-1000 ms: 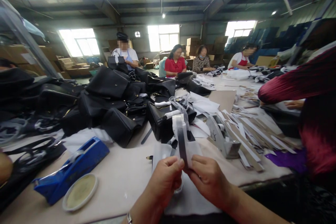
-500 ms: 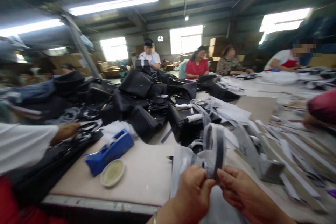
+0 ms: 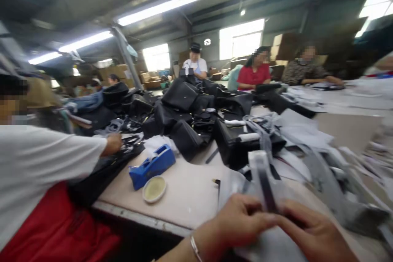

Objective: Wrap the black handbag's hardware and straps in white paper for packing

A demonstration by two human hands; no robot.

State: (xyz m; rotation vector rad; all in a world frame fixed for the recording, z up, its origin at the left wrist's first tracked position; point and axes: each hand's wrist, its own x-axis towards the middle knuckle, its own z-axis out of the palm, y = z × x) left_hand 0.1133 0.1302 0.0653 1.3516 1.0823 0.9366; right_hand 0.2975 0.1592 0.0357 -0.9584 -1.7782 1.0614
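Note:
My left hand (image 3: 241, 221) is closed, its thumb and fingers pinching a dark strap (image 3: 267, 186) that is covered in whitish translucent wrapping. My right hand (image 3: 315, 229) meets it from the other side, also pinching the strap's lower end, and is slightly blurred. The strap stands up from between the two thumbs. Beneath and behind the hands lies a thin translucent white sheet (image 3: 229, 184). Just beyond the strap is a black bag (image 3: 229, 141) with white-wrapped parts on it.
A blue tape dispenser (image 3: 155, 166) and a round dish (image 3: 154, 189) of yellowish material stand left on the table (image 3: 187, 196). Black bags (image 3: 179, 94) are piled behind. A co-worker's white sleeve (image 3: 61, 147) reaches in from the left. Grey and white strips (image 3: 325, 172) clutter the right.
My view has turned right, so the table items appear shifted. The wrapped strap, curved in a loop before, now looks straighter and narrower. My hands have come closer together.

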